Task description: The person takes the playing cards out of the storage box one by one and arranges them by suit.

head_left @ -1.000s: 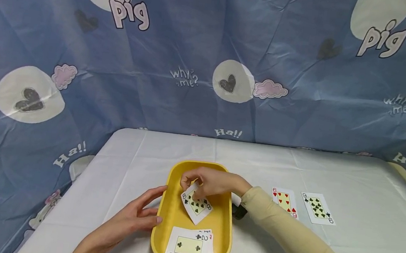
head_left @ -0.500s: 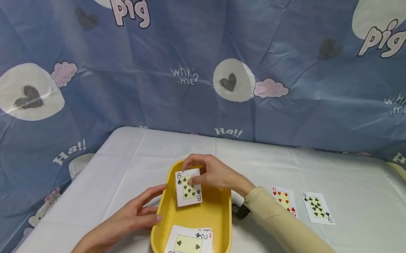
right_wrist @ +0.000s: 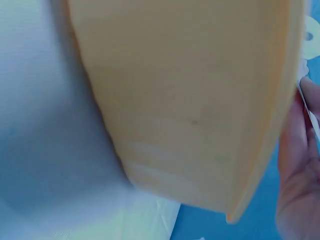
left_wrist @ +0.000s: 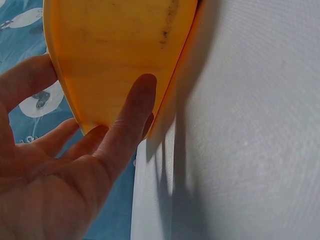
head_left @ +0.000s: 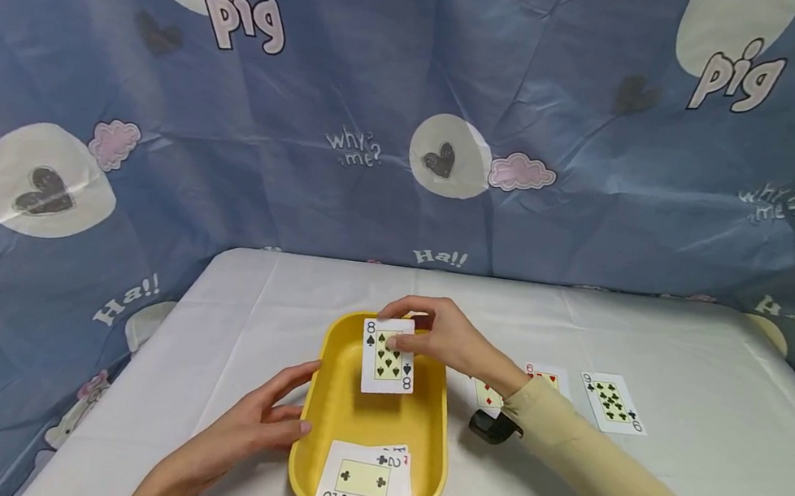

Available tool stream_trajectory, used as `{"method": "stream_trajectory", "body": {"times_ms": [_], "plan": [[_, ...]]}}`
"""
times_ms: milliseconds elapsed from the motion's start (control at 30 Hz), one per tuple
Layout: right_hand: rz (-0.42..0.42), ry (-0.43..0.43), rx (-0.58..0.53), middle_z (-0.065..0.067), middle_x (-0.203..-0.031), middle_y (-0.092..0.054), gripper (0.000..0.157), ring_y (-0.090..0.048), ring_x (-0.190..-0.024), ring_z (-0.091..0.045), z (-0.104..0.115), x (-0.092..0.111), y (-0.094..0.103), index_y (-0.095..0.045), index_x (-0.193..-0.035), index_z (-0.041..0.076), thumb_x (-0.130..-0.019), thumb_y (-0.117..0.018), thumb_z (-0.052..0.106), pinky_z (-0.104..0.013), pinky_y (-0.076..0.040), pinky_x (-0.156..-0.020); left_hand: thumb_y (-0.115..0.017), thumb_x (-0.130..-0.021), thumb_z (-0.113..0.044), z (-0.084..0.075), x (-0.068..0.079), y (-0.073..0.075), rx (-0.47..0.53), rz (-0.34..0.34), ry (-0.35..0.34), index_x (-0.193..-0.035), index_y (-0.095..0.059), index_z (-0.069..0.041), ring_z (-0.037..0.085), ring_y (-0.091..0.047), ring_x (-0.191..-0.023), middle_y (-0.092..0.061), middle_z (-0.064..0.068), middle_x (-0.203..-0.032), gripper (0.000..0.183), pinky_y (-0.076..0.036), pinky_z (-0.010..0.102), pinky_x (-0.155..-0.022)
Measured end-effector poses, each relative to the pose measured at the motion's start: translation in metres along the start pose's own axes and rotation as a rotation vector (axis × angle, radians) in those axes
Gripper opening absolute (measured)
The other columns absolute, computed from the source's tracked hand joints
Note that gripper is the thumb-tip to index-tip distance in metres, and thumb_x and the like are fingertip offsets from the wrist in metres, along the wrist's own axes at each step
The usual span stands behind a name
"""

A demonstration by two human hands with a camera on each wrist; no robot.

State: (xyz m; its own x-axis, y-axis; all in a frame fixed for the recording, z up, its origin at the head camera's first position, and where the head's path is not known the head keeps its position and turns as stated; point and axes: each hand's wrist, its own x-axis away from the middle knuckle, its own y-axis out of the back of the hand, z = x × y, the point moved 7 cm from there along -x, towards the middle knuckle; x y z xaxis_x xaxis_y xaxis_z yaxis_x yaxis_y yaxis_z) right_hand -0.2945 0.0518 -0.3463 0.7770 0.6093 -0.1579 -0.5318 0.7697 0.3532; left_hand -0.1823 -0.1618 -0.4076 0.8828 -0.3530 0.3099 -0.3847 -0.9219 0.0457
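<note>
In the head view my right hand (head_left: 449, 337) pinches an eight of spades playing card (head_left: 386, 374) over the far end of a yellow tray (head_left: 372, 417). The card faces up, and its far right part lies under my thumb. In the right wrist view, fingers (right_wrist: 295, 140) and a thin white card edge (right_wrist: 311, 120) show beside the tray wall. My left hand (head_left: 237, 426) rests against the tray's left side, its fingers extended and the thumb on the outer wall (left_wrist: 110, 65). At the tray's near end lies a small stack of cards (head_left: 362, 481), two of clubs on top.
On the white table right of the tray lie a nine of clubs (head_left: 608, 405), a six of hearts (head_left: 551, 376) and a diamonds card (head_left: 487, 396), the last two partly covered by my right arm. A black device (head_left: 493, 428) hangs under my right wrist. A patterned blue cloth (head_left: 371, 220) stands behind.
My right hand has carried the eight of spades from low in the tray toward its far end, then rightward, straightening it. The diamonds card has come into view. My left hand stays at the tray.
</note>
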Motion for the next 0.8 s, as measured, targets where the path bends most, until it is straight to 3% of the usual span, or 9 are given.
{"method": "stream_trajectory", "body": {"times_ms": [300, 567, 800], "plan": [[-0.093, -0.035, -0.008, -0.010, -0.109, -0.065, 0.036, -0.067, -0.072, -0.028, 0.004, 0.028, 0.027, -0.068, -0.114, 0.012, -0.081, -0.082, 0.015, -0.046, -0.055, -0.052, -0.068, -0.094, -0.019, 0.000, 0.002, 0.000, 0.005, 0.036, -0.011, -0.154, -0.029, -0.027, 0.030, -0.059, -0.116, -0.017, 0.006, -0.161, 0.073, -0.053, 0.041, -0.088], [-0.205, -0.099, -0.085, -0.019, -0.100, -0.058, 0.038, -0.063, -0.067, -0.020, -0.007, 0.052, 0.064, -0.061, -0.107, 0.004, -0.078, -0.084, 0.011, -0.043, -0.055, -0.053, -0.067, -0.094, -0.018, -0.001, 0.002, -0.002, 0.014, 0.057, -0.022, -0.155, -0.027, -0.025, 0.030, -0.058, -0.117, -0.016, 0.008, -0.161, 0.073, -0.053, 0.043, -0.087], [-0.297, -0.153, -0.097, -0.022, -0.098, -0.065, 0.037, -0.067, -0.070, -0.024, -0.019, 0.076, 0.100, -0.061, -0.109, 0.003, -0.080, -0.083, 0.012, -0.042, -0.057, -0.057, -0.067, -0.094, -0.020, 0.000, 0.001, -0.001, 0.009, 0.042, 0.000, -0.155, -0.027, -0.026, 0.029, -0.058, -0.117, -0.014, 0.007, -0.162, 0.073, -0.054, 0.043, -0.087]]}}
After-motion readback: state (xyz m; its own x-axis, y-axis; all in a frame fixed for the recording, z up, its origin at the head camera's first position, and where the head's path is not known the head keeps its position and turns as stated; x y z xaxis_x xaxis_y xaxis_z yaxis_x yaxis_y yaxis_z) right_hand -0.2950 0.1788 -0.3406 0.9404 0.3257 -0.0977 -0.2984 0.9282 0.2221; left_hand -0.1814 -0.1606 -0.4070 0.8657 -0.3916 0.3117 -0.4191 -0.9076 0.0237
